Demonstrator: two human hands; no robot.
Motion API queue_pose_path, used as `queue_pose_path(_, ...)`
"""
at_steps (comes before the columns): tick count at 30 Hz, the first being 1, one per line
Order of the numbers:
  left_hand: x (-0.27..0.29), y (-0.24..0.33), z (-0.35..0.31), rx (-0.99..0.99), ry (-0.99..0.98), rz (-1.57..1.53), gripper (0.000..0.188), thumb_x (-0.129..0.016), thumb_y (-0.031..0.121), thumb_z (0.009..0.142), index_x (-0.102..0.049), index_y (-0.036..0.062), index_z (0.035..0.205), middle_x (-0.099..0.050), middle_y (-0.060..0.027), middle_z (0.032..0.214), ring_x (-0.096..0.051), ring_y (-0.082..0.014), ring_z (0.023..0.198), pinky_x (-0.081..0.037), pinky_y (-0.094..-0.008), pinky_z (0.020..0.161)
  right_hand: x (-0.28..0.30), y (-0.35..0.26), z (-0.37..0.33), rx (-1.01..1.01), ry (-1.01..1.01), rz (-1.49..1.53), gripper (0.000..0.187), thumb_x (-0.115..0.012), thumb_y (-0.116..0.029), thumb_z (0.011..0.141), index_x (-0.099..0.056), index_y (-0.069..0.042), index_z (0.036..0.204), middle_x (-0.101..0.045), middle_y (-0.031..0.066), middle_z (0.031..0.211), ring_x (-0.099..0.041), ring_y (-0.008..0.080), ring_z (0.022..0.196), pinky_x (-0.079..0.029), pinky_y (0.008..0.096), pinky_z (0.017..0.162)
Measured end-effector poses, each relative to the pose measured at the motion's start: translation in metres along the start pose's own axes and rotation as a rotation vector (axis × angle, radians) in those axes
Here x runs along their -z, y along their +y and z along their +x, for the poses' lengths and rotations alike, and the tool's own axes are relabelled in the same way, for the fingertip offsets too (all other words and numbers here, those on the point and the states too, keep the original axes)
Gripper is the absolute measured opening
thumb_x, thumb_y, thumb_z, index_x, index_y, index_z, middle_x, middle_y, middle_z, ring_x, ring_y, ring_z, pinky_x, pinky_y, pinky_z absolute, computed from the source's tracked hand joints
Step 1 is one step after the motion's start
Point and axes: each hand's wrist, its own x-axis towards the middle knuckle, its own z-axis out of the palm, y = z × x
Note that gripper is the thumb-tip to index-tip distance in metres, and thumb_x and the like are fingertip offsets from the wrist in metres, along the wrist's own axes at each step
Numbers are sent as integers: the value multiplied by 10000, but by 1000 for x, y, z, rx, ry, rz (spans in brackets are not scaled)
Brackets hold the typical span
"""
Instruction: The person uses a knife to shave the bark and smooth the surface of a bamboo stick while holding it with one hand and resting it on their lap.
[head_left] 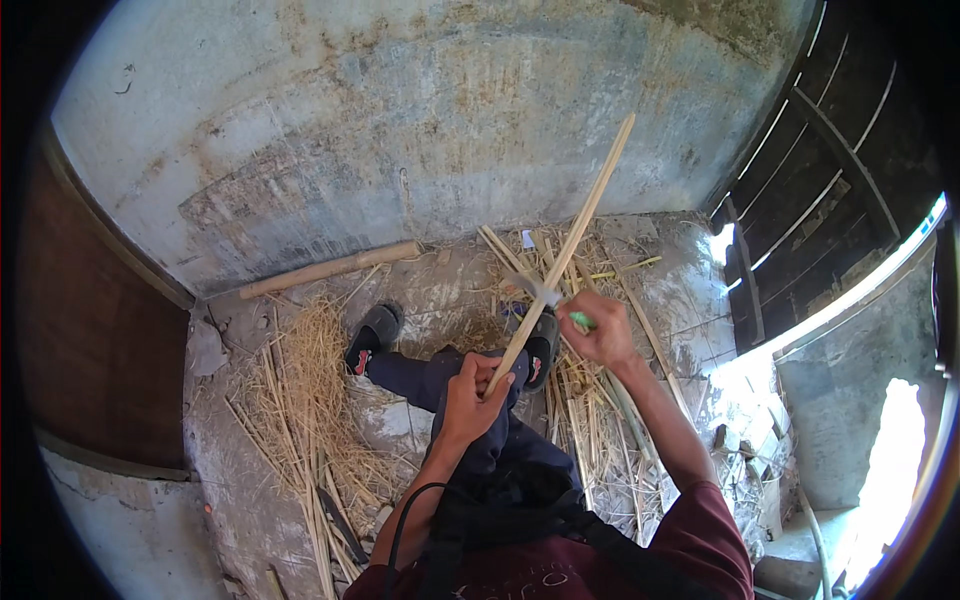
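My left hand (468,402) is closed round the lower end of a long, pale bamboo strip (592,208). The strip slants up and away to the right, over my legs. In my right hand (606,332) is a knife (581,320) with a green handle. Its blade, partly blurred, lies across the strip about midway along. Whether the edge cuts into the strip or only rests against it, I cannot tell. Below my hands are my dark trousers and black shoes (378,328).
A heap of fine shavings (322,385) lies left of my legs, beside a dark long blade-like thing (343,525). More split strips (600,425) litter the floor to the right. Against the stained wall (450,130) rests a thick pole (330,272). Rubble (755,445) sits at the right.
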Motion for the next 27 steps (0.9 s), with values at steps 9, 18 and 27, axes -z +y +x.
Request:
queue_pose_path(9,0,-1,2,-11,2,42,297,-779,67,991,-567,-13,1183,-795,-180,939,-767,-134,865,-595,-291,721,23,53,43,-92,125,-104,82,-754,-58,882,-712,-2,925,-722,194,832,-737,356,731,-561,417,679)
queue_pose_path(18,1,-4,-10,-101,-85,107,319,-792,110,985,-573,-13,1182,-783,-226,931,-809,-258,845,-616,-355,710,91,118,77,-245,341,-262,134,-737,-120,938,-684,4,928,-699,176,775,-727,298,715,-551,389,720)
queue_pose_path(27,4,25,-5,-35,-280,120,326,-774,113,1004,-582,-3,1241,-786,-144,915,-745,-124,802,-556,-293,673,173,216,-17,-345,812,-282,189,-693,-193,1045,-629,-34,1124,-690,88,853,-695,243,842,-554,392,802)
